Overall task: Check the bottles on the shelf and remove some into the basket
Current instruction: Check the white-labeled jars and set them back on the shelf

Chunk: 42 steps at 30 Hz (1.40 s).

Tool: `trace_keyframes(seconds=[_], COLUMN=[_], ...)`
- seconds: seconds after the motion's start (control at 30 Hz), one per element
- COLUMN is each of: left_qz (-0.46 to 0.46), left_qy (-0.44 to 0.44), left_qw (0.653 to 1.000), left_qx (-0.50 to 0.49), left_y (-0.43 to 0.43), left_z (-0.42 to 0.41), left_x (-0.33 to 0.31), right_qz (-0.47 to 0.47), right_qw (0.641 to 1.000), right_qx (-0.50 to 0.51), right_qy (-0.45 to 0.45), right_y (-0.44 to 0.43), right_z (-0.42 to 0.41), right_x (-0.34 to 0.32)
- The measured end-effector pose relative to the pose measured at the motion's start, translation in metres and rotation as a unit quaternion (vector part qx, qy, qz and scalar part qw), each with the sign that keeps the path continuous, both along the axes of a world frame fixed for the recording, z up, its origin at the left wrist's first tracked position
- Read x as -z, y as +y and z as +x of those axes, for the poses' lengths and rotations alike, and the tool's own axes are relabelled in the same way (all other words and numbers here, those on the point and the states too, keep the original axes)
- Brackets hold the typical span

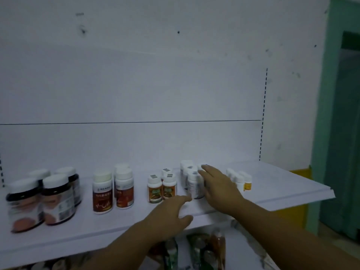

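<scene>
White back panel (pixel 136 75) across most of the view, scuffed with dark specks toward 12 and 1 o'clock, crossed by a thin dark seam (pixel 136 122). Slotted upright (pixel 264 114) along the panel's 3 o'clock edge. Green door frame (pixel 331 114) at far 3 o'clock, yellow patch (pixel 290 215) beside it near 4 o'clock. Blurred green and brown packets (pixel 196 248) at 6 o'clock.

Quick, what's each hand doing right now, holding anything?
Left hand: open, fingers spread, holding nothing.
Right hand: open, straight fingers against the white bottles, not gripping.
</scene>
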<state>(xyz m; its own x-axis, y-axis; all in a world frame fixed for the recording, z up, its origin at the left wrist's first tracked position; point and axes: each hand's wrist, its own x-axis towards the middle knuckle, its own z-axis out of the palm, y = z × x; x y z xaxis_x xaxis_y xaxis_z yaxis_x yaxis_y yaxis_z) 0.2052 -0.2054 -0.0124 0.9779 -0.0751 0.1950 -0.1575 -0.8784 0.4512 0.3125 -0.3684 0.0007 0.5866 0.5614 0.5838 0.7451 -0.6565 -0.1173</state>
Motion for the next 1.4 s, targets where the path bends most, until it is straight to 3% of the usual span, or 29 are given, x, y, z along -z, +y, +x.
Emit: trace_keyframes(seconds=[0.1,0.17,0.37,0.53,0.6,0.77,0.87,0.93,1.0,1.13,1.23,1.4], left_qz=[-0.074,-0.128,-0.289,-0.373,-0.443,-0.624,-0.715,-0.784,-0.823,-0.849,-0.863,-0.865], left_qy=[-0.019,-0.023,-0.017,-0.015,0.018,0.133,0.165,0.17,0.16,0.127,0.117,0.116], left_qw=[0.997,0.991,0.957,0.928,0.896,0.769,0.679,0.597,0.545,0.513,0.492,0.489], left_qx=[0.001,0.0,0.003,-0.02,-0.03,-0.044,-0.022,0.007,0.02,0.004,0.0,-0.021], left_y=[0.002,0.003,0.004,-0.001,-0.003,-0.009,-0.013,-0.018,-0.025,-0.034,-0.038,-0.046], left_z=[0.001,0.002,0.011,0.019,0.019,0.004,-0.002,-0.006,-0.009,-0.015,-0.02,-0.029], left_x=[0.005,0.008,0.015,0.021,0.02,0.006,0.004,0.002,0.0,0.006,0.008,0.011], right_qz=[-0.142,-0.176,-0.139,-0.088,-0.065,0.045,0.147,0.16,0.155,0.134,0.075,0.014], right_qw=[0.989,0.982,0.987,0.991,0.992,0.997,0.976,0.949,0.928,0.922,0.94,0.961], right_qx=[0.045,0.049,0.053,0.052,0.055,0.01,-0.045,-0.103,-0.119,-0.113,-0.087,-0.059], right_qy=[0.019,0.038,0.059,0.089,0.093,0.059,0.157,0.252,0.318,0.344,0.323,0.27], right_y=[0.016,0.023,0.027,0.029,0.03,0.023,0.019,0.018,0.019,0.019,0.015,0.012], right_z=[0.019,0.025,0.02,0.014,0.009,0.001,-0.009,-0.015,-0.02,-0.029,-0.036,-0.038], right_x=[-0.017,-0.025,-0.029,-0.031,-0.03,-0.041,-0.061,-0.069,-0.072,-0.075,-0.077,-0.071])
